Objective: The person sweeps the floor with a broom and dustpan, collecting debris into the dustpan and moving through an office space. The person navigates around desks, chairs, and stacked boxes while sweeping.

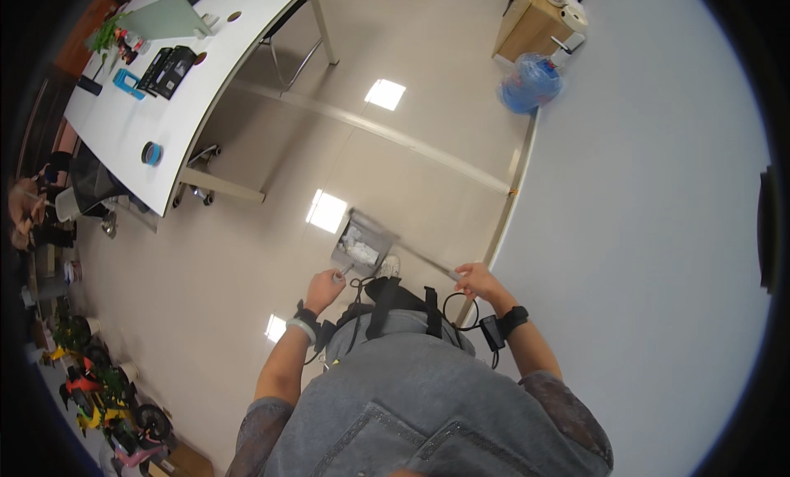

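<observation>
My left hand (325, 290) grips the upper end of a grey dustpan handle. Below it, the grey dustpan (377, 264) is just in front of my shoe, with crumpled white paper-like scraps (358, 247) in it. My right hand (479, 281) holds the thin stick of a broom (426, 255), which slants down to the left. The broom's head (371, 223) is blurred and lies along the far edge of the dustpan. Whether the dustpan touches the floor I cannot tell.
A white wall (636, 230) runs along my right. Ahead, a pale strip (395, 141) crosses the tiled floor. A blue water jug (529, 85) stands by a wooden cabinet (534, 23). Left are a white desk (179, 116), a person (31, 212) and several small bikes (105, 390).
</observation>
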The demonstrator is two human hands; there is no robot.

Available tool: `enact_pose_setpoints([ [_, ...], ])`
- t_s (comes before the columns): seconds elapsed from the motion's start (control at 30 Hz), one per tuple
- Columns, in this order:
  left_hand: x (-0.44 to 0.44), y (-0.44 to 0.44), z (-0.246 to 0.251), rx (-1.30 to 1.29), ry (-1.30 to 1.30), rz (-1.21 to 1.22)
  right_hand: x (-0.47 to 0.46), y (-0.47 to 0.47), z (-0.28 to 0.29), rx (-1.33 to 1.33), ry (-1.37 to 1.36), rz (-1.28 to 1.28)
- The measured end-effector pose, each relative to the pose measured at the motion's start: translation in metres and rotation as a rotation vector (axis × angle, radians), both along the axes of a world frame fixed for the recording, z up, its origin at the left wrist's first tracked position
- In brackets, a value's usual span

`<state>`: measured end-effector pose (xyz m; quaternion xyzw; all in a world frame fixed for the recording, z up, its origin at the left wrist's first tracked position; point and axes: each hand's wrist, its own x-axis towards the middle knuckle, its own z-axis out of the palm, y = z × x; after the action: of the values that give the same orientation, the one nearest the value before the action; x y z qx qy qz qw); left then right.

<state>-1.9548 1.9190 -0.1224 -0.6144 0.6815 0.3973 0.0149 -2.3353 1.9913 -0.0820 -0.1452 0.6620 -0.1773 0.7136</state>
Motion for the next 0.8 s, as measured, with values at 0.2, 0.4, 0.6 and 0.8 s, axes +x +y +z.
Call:
enact_pose_setpoints([
  [0.2, 0.002, 0.002, 0.004, 0.005, 0.022, 0.015, 0.009, -0.038, -0.016, -0.199, 0.331, 0.201],
  [0.4, 0.002, 0.002, 0.006, 0.049, 0.011, 0.043, 0.050, -0.062, -0.040, -0.163, 0.414, 0.237],
  [0.6, 0.001, -0.007, 0.004, 0.021, 0.049, 0.035, 0.025, -0.040, -0.019, -0.019, -0.006, 0.078],
  [0.8, 0.004, -0.009, 0.004, 0.035, 0.041, 0.024, -0.009, -0.050, 0.009, 0.017, -0.025, 0.065],
])
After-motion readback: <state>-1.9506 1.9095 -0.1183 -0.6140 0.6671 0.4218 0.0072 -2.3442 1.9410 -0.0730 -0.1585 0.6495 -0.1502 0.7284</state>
